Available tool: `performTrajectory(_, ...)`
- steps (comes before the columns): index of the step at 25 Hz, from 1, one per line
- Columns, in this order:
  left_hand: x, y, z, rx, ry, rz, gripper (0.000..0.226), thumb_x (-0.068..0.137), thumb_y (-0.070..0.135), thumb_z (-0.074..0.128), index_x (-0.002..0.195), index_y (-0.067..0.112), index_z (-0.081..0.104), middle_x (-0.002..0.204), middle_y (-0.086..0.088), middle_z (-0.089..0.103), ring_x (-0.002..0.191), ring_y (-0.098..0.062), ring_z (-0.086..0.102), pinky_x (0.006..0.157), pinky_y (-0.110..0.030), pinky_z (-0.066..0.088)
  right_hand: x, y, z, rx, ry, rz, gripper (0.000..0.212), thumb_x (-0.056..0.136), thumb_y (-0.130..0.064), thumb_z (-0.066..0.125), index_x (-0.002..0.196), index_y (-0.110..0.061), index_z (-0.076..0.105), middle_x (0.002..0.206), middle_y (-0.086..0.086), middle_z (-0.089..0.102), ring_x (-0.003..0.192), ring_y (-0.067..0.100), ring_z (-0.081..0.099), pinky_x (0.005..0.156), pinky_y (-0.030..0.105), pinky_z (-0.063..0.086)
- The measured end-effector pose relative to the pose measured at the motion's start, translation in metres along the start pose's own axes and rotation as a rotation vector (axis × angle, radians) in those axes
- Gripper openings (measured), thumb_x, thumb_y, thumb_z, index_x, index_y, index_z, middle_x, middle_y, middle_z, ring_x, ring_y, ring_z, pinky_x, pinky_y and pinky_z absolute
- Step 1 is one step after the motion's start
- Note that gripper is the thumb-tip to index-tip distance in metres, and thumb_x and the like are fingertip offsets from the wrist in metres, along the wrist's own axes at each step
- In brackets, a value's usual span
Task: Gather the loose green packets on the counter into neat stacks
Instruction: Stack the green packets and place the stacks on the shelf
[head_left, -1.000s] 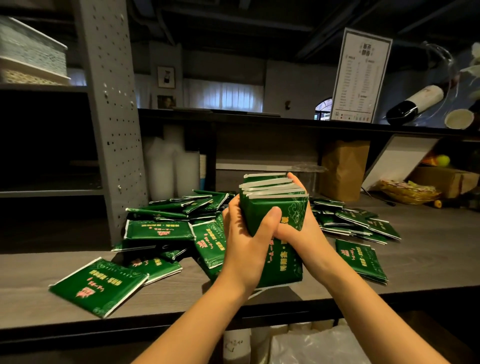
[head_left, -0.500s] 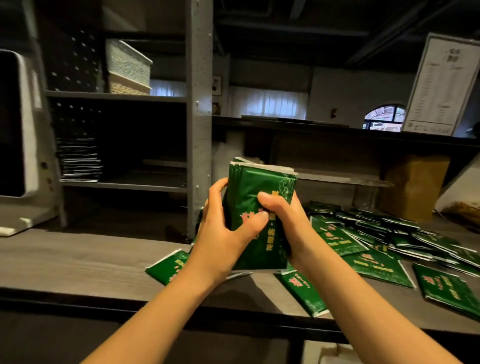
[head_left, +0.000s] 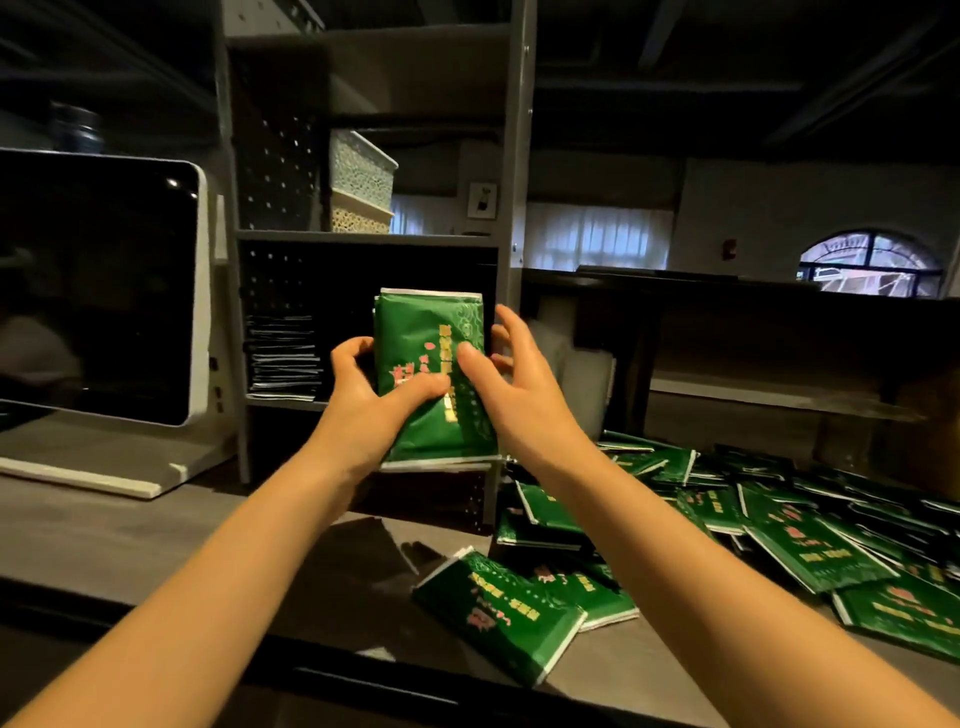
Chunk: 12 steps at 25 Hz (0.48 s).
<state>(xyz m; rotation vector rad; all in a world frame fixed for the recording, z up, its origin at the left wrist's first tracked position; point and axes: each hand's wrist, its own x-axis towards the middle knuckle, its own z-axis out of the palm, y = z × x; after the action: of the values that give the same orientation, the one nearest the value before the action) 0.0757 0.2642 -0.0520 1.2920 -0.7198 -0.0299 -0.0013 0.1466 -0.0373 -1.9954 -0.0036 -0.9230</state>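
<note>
Dim rm; grey counter (head_left: 130, 535), loose green packets (head_left: 810, 545) strewn R. Packet stack (head_left: 421, 338): upright, white-edged, off counter; L grip (head_left: 363, 410) & R grip (head_left: 524, 400) both clasping it.

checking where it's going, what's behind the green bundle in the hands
A dark shelf bay, with a pile of flat packets at its left. The bundle, left hand and right hand hide its middle, so that part is unseen.

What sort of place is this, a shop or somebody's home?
Probably a café or tea shop's service counter, not a home: a touchscreen terminal on a white stand, metal pegboard shelving, and many green packets strewn about, one bundle gripped by the left hand and right hand.
</note>
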Motion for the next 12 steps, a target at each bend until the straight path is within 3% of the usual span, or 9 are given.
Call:
performTrajectory(2, 0.026, 0.0, -0.014, 0.03, 0.041, -0.086, 0.072, 0.075, 0.024, 0.076, 0.128, 0.019, 0.028, 0.1, 0.003, 0.057, 0.086, -0.012, 0.061, 0.073, -0.028, 0.048, 0.0, -0.002, 0.003, -0.306, 0.102, -0.321, 0.053, 0.089, -0.032, 0.056, 0.139, -0.021, 0.04, 0.143, -0.002, 0.04, 0.133, 0.013, 0.035, 0.11, 0.03, 0.03)
performTrajectory(3, 0.039, 0.0, -0.02, 0.033, 0.025, -0.153, 0.082, 0.067, 0.033, 0.08, 0.13, 0.017, 0.03, 0.1, 0.0, 0.059, 0.086, -0.015, 0.062, 0.073, -0.032, 0.049, 0.0, -0.002, 0.004, -0.42, 0.072, -0.417, 0.049, 0.088, -0.03, 0.057, 0.134, -0.019, 0.045, 0.141, -0.002, 0.042, 0.132, 0.013, 0.034, 0.109, 0.03, 0.03)
performTrajectory(6, 0.063, -0.001, -0.03, -0.008, -0.097, -0.406, 0.099, 0.044, 0.054, 0.079, 0.129, 0.014, 0.047, 0.105, -0.01, 0.069, 0.086, -0.026, 0.07, 0.065, -0.035, 0.053, 0.006, 0.004, 0.012, -0.725, -0.128, -0.371, 0.061, 0.086, -0.04, 0.063, 0.139, -0.024, 0.038, 0.15, -0.006, 0.033, 0.133, 0.02, 0.034, 0.107, 0.039, 0.035)
performTrajectory(10, 0.083, -0.006, -0.031, 0.045, -0.132, -0.467, 0.045, 0.074, 0.049, 0.068, 0.104, 0.015, 0.068, 0.08, -0.005, 0.072, 0.072, -0.022, 0.068, 0.061, -0.032, 0.054, 0.023, 0.02, 0.028, -0.97, -0.201, -0.28, 0.093, 0.078, -0.042, 0.071, 0.147, -0.029, 0.011, 0.158, -0.009, 0.006, 0.123, 0.025, 0.047, 0.09, 0.041, 0.047)
performTrajectory(12, 0.088, -0.007, -0.034, 0.058, -0.143, -0.492, 0.036, 0.079, 0.05, 0.064, 0.092, 0.017, 0.068, 0.071, -0.003, 0.07, 0.068, -0.021, 0.067, 0.061, -0.031, 0.053, 0.032, 0.027, 0.039, -0.986, -0.203, -0.27, 0.1, 0.076, -0.038, 0.073, 0.147, -0.028, 0.004, 0.157, -0.007, 0.0, 0.119, 0.026, 0.05, 0.082, 0.041, 0.05)
